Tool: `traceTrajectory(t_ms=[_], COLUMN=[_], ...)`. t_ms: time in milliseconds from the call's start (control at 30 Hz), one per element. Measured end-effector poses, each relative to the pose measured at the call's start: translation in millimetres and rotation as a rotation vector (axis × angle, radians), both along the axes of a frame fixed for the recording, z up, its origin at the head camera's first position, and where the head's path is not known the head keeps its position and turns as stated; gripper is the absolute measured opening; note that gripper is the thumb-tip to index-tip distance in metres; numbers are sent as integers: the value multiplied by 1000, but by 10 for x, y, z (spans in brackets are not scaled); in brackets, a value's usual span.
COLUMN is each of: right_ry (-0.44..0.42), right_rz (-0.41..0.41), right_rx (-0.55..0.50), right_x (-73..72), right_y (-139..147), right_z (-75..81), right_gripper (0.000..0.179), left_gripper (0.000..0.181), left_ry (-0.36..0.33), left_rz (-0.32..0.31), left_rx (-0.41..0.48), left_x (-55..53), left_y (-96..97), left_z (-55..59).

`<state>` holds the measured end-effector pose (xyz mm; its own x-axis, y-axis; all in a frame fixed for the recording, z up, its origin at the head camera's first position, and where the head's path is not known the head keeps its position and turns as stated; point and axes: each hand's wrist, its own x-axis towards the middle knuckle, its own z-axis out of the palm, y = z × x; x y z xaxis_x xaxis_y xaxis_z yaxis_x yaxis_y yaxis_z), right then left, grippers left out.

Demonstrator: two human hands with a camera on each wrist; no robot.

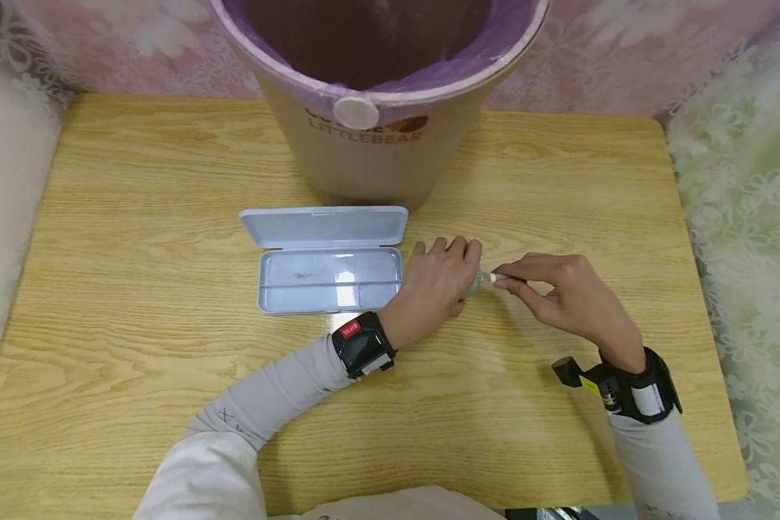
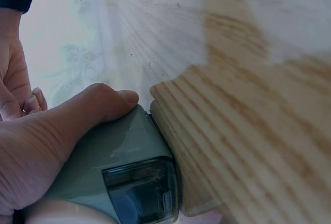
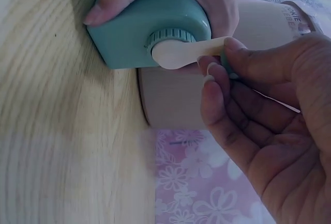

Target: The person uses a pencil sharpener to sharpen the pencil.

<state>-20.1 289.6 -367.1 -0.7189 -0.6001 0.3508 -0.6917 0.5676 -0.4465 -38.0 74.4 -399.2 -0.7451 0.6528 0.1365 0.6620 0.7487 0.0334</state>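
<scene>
My left hand (image 1: pixel 432 285) grips a green hand-crank pencil sharpener (image 3: pixel 124 32) low over the table, thumb along one side. In the head view that hand covers most of the sharpener. Its dark see-through shavings window (image 2: pixel 142 190) shows in the left wrist view. On the end facing my right hand (image 1: pixel 568 292) is a ribbed green collar with a white crank handle (image 3: pixel 176 54). My right thumb and fingertips pinch the green knob at the crank's outer end. Left of my left hand lies a pale blue pencil case (image 1: pixel 299 269), its lid raised toward the back.
A tall beige bin (image 1: pixel 377 162) with a purple liner (image 1: pixel 286 61) stands behind the pencil case, at the back of the wooden table (image 1: pixel 149 217). Pink floral cloth (image 1: pixel 598 58) lies beyond the back edge, and pale lace-patterned cloth (image 1: pixel 754 238) borders the right side.
</scene>
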Motion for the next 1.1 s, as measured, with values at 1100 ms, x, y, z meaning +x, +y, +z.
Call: traceTrajectory(t_ms=[1100], right_ry=[-323], right_rz=[-37], right_rx=[113], right_x=[-228], right_y=[-34], right_z=[-543], right_gripper=[17], left_gripper=[52], left_ry=[-55], left_rz=[16], left_rx=[-14], left_x=[-26], left_y=[22], left_z=[-11])
